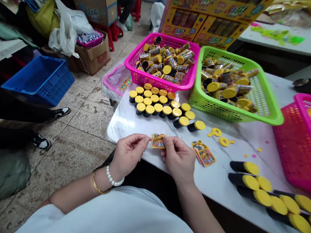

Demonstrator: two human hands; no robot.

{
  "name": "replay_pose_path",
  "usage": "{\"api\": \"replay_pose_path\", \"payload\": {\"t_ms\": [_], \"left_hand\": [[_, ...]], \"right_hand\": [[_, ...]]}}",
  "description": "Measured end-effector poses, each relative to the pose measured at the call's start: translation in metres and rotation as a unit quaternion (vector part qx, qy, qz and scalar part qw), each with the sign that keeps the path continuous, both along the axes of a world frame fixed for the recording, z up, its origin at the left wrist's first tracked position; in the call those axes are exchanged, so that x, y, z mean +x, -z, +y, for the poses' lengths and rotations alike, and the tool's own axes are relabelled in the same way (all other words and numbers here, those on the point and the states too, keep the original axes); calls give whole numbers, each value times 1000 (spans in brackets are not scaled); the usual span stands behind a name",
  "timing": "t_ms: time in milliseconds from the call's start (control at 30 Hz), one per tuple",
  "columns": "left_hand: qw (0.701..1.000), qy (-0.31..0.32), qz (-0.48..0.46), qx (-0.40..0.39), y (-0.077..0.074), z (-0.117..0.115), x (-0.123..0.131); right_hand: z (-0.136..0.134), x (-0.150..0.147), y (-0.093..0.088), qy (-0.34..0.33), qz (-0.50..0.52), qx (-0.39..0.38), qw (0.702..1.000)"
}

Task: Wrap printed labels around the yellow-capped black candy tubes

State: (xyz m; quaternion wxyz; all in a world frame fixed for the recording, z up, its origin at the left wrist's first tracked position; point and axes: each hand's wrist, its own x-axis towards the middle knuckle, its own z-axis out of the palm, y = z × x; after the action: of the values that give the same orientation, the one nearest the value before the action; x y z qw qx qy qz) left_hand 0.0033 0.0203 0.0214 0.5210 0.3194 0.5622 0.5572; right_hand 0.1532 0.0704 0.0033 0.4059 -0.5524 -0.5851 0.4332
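Note:
My left hand and my right hand both pinch one small colourful sticker label over the near edge of the white table. The fingers of each hand are closed on its ends. A small stack of the same labels lies on the table just right of my right hand. Behind my hands stand several short black tubes with yellow caps, upright in rows. More black tubes with yellow caps lie on their sides at the right.
A pink basket and a green basket at the back hold labelled tubes. Another pink basket sits at the right edge. Loose yellow caps lie mid-table. On the floor at left are a blue crate, cardboard boxes and another person's legs.

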Motion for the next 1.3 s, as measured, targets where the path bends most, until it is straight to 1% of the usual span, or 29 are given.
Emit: {"api": "replay_pose_path", "payload": {"t_ms": [67,100,167,233,333,467,567,667,700,733,767,833,867,900,933,967,1000,1033,1067,1100,1167,1200,1233,1267,1300], "left_hand": [[1000,1,0,3,1,3,0],[1000,-1,2,7,2,4,0],[1000,-6,11,16,3,6,-1],[1000,-11,18,18,4,8,-2],[1000,-19,5,6,6,9,-5],[999,-50,-9,6,7,7,-10],[999,-30,-23,-24,5,4,-14],[998,-8,-42,-55,2,2,-18],[997,-4,-52,-63,2,2,-19],[995,0,-66,-74,1,3,-20],[993,2,-83,-86,1,3,-22],[987,5,-118,-109,0,4,-24],[984,7,-133,-118,-1,4,-24],[981,8,-147,-125,-2,4,-25],[979,10,-158,-131,-3,4,-25],[976,8,-168,-134,-4,4,-25],[974,5,-178,-137,-5,4,-26],[972,1,-189,-137,-6,5,-26],[970,-4,-200,-136,-7,5,-26],[968,-10,-212,-134,-7,6,-27],[963,-14,-237,-131,-8,9,-28],[959,-12,-249,-132,-8,10,-28],[956,-9,-260,-133,-8,12,-28],[953,-3,-271,-135,-8,13,-28],[950,3,-281,-136,-7,15,-27]], "right_hand": [[-1,-1,0,-8,-11,17,1000],[-2,-2,0,-14,-21,41,999],[-4,-4,0,-35,-49,118,991],[-5,-6,1,-64,-76,201,974],[-6,-7,2,-93,-103,278,950],[-5,-5,-5,-115,-146,328,926],[-6,-7,-12,-126,-194,348,908],[-4,-6,-17,-148,-209,358,898],[-1,-4,-17,-138,-220,364,895],[5,-1,-17,-112,-244,371,889],[12,3,-17,-70,-284,377,879],[30,10,-17,36,-391,367,843],[40,13,-16,77,-444,347,823],[49,15,-14,101,-488,317,807],[56,16,-13,111,-519,286,798],[62,17,-11,111,-536,260,796],[65,17,-10,109,-538,241,801],[66,16,-10,107,-525,232,812],[65,16,-11,109,-496,232,830],[60,15,-13,110,-451,235,854],[47,15,-20,99,-305,230,919],[39,14,-25,80,-208,212,952],[31,14,-30,49,-106,180,977],[24,14,-35,12,-8,139,990],[17,14,-39,-23,76,97,992]]}}
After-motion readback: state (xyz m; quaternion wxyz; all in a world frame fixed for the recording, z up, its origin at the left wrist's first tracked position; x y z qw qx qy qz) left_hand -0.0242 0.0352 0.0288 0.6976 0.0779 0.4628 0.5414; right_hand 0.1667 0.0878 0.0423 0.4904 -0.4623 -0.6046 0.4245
